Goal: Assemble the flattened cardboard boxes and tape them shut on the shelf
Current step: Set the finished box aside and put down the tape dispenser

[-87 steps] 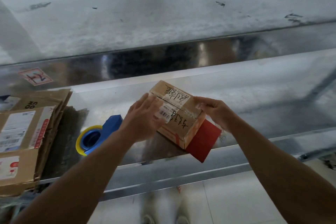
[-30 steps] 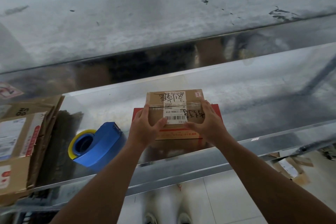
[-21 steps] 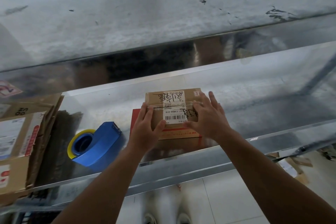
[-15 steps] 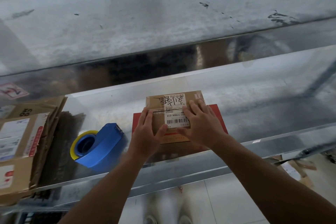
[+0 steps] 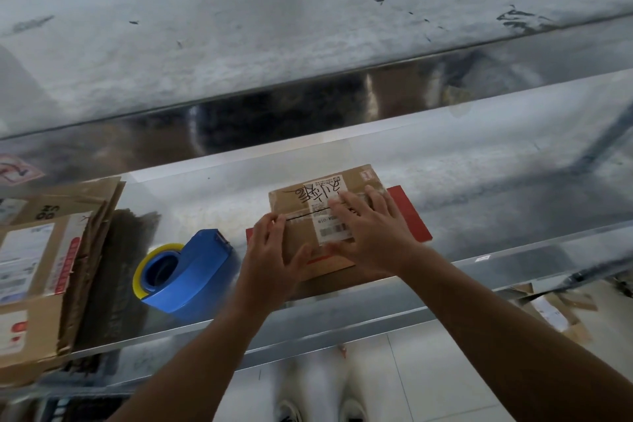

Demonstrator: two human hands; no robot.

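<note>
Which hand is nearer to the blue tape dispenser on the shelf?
Left. The left hand presses the left end of the small box, just right of the tape dispenser. The right hand lies flat on the box top, farther right.

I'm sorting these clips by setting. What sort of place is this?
Probably a parcel packing or storage area: a metal shelf holds a stack of flattened cartons with shipping labels, a blue tape dispenser, and a small labelled box.

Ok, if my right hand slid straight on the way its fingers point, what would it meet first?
The label on the box under the right hand; past the box's far edge the shelf looks free, though depth is unclear.
</note>
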